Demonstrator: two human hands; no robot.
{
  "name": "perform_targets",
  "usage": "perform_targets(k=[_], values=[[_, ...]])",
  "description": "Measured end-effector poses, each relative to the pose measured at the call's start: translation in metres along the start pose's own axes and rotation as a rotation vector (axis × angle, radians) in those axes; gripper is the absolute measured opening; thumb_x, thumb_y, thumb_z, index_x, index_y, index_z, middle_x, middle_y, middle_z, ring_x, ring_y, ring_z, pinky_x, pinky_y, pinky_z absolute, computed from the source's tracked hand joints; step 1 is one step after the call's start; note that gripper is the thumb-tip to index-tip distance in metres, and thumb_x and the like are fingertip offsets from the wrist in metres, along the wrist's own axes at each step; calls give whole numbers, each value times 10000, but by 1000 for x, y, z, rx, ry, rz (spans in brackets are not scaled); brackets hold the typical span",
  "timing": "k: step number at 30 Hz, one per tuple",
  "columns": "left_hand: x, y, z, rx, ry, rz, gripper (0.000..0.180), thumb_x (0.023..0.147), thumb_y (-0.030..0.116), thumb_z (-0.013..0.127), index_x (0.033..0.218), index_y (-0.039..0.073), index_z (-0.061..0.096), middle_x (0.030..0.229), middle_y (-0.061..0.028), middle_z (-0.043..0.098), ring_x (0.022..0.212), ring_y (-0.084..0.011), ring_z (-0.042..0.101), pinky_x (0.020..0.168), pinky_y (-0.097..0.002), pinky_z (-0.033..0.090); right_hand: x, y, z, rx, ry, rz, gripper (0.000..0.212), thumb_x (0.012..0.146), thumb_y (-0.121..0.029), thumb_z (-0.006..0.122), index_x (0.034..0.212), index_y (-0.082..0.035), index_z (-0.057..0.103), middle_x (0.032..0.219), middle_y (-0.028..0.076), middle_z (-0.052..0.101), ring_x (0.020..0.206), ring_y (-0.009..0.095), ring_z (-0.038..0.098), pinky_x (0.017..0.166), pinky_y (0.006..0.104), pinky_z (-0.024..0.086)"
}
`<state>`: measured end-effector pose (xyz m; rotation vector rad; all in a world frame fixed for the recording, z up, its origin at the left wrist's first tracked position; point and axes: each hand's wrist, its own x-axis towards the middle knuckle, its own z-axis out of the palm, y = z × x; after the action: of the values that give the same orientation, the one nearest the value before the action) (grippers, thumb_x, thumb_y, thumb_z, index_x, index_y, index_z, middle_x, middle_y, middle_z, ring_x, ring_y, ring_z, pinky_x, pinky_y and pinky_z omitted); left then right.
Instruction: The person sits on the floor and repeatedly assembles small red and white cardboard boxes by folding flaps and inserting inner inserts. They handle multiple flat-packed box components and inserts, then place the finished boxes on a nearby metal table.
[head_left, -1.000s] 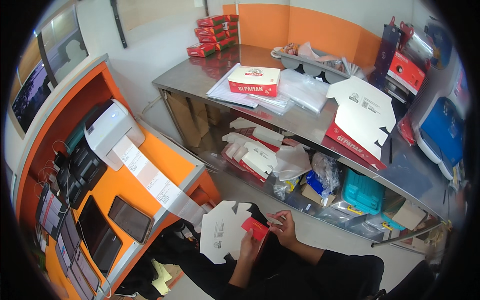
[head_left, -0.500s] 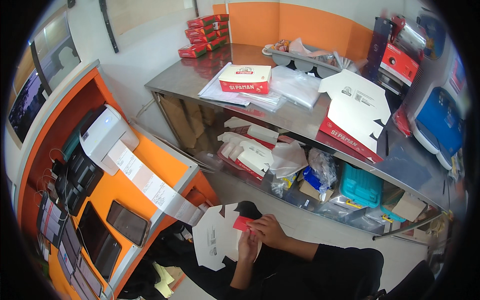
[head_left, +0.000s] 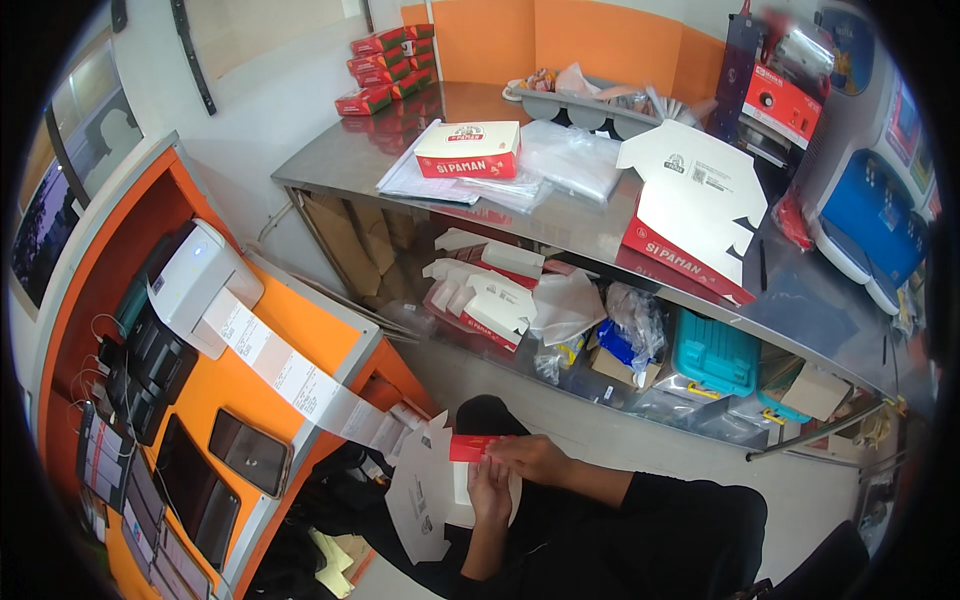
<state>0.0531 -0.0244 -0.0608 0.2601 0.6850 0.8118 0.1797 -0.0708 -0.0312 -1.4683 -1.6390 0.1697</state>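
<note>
On my lap rests a partly folded cardboard food box [head_left: 418,496], its wide white lid panel opened out to the left. A small red flap [head_left: 468,447] of this box rises at its far side. My left hand [head_left: 488,490] comes from below, its fingertips closed against the flap's lower edge. From the right, my right hand [head_left: 532,460] has its fingers bent over the flap's right end, touching the left fingertips. The palms hide part of the box's inside.
A steel table [head_left: 330,160] holds a closed box [head_left: 468,150], a larger open-lidded box [head_left: 690,200], plastic bags and a grey tray [head_left: 590,112]. Folded boxes [head_left: 495,305] and a teal container [head_left: 715,352] sit below. Left stands an orange counter [head_left: 300,310] with a receipt printer [head_left: 205,280].
The red flap has turned from slanted to nearly level and shows more of its face. The white lid panel has tilted up and narrowed. My hands stay close together on the box.
</note>
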Motion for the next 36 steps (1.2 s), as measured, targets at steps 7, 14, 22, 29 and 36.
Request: perform_targets(k=[7,14,22,29,36], values=[[8,11,-1,-57,22,40,169,927,125,534,1069,53,475,1016,-96,583,911,-182,610,787,-290,535,12,-16,-13,157,77,-104,201,767,3,629,959,-36,675,1008,90,677,928,230,662,838,337,535],[4,11,-3,-106,95,82,189,919,161,560,1063,49,508,971,-80,601,879,-154,614,751,-250,537,15,-13,-4,-1,6,-229,248,774,-40,588,1012,-32,656,1027,85,669,942,225,653,838,341,530],[-12,17,11,99,229,74,256,941,198,516,1128,24,540,1017,-88,622,910,-171,622,747,-293,529,14,-30,1,-120,-16,-163,291,727,-5,582,1009,-3,651,1028,106,665,960,221,650,868,348,525],[-22,14,15,232,110,37,325,955,206,490,1206,0,505,1113,-119,598,965,-201,621,732,-287,536,16,-35,-4,-274,-8,-83,265,738,-63,608,996,-42,669,1002,75,675,938,230,656,829,331,534],[-42,22,44,498,15,244,426,927,177,546,1276,-35,422,1210,-170,523,1036,-226,587,792,-299,532,42,-25,-43,165,-303,549,181,867,-190,595,915,-52,701,913,76,701,773,169,675,701,270,521]])
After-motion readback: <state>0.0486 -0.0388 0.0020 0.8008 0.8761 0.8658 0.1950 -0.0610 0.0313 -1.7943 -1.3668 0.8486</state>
